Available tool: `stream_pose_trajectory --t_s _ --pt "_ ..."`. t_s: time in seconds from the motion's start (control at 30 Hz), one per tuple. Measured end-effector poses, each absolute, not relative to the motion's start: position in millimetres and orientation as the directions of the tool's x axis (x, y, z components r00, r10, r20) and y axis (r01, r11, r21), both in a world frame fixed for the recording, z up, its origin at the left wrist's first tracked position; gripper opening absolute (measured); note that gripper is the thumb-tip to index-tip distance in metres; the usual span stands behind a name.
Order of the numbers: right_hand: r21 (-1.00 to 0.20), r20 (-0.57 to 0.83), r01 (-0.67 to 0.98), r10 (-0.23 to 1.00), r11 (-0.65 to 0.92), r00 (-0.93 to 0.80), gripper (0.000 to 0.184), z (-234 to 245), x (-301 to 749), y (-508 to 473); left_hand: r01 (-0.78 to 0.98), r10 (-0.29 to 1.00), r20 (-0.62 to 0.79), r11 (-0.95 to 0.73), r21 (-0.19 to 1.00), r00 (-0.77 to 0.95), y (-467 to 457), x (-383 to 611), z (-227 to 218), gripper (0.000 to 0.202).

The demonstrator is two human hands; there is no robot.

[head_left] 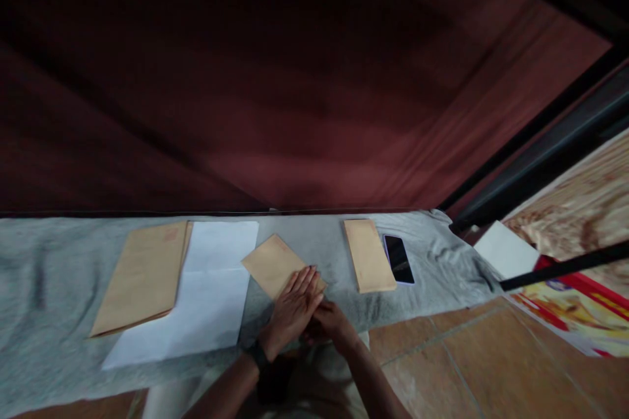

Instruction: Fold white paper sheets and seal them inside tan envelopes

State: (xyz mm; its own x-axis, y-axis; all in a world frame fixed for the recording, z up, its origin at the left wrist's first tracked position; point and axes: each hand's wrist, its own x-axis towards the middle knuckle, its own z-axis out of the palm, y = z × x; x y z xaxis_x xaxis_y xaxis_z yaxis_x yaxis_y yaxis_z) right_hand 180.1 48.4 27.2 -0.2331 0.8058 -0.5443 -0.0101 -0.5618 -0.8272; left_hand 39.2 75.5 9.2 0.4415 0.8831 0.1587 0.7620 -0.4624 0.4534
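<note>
Currently your left hand (296, 301) lies on kraft envelope (274, 263), fingers extended; right hand (331, 322) by surface's (324, 242) near edge, grip unclear.

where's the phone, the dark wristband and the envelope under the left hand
phone (398, 259): head view, middle of its dark screen
wristband (257, 355): head view, its outer side
envelope (274, 265): head view, its upper face, clear of the left hand (295, 304)

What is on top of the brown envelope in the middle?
The left hand lies on the brown envelope, over its lower right part; the surface under the hand is covered.
</note>
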Motion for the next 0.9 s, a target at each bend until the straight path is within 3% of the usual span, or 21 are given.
stream_pose_trajectory --t_s 0.17,0.3,0.47,0.73,0.9 --pt "-0.794 -0.540 -0.100 0.772 -0.599 -0.336 0.054 45 193 38 0.693 0.842 0.155 -0.518 0.502 0.517 57 38 18 0.053" --pt "-0.817 -0.483 -0.152 0.805 -0.556 -0.344 0.041 47 196 32 0.663 0.833 0.143 -0.519 0.540 0.535 43 36 22 0.057" --pt "-0.802 -0.509 -0.172 0.805 -0.572 -0.306 0.031 45 193 30 0.596 0.838 0.139 -0.482 0.642 0.527 28 30 32 0.055" --pt "-0.770 -0.564 -0.175 0.782 -0.614 -0.265 0.051 31 189 32 0.472 0.916 0.008 -0.215 0.855 0.402 9 20 38 0.051" --pt "-0.894 -0.434 -0.051 0.890 -0.444 -0.142 0.047 12 178 39 0.366 0.962 0.027 -0.129 0.922 0.272 -9 26 28 0.056"
